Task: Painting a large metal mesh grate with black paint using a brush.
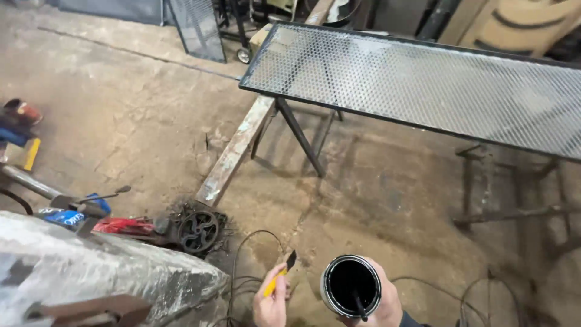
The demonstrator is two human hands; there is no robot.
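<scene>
Fingers [279,289] of the left hand [270,303] are curled shut around the yellow handle of a small brush [279,276], whose dark tip points up and to the right, away from the body. Just beside it, the right hand [378,306] wraps closed around a round metal can [351,286], held upright over the concrete floor [139,115] near the bottom edge of the view. Glossy black paint [348,280] fills the can, and a thin dark stick stands in it, leaning on the near rim. The two hands are close together but not touching.

Farther off, a long metal mesh panel [417,82] with a black frame rests level on dark trestle legs. A worn wooden plank [236,148] runs under the panel's left corner and slopes down to the floor. At its lower end lies a small black wheel [198,231] amid metal scraps, next to a red tool [124,226]. Loose cables [242,266] curl across the floor near the left hand. A grey, paint-stained bulk [91,266] fills the bottom left corner.
</scene>
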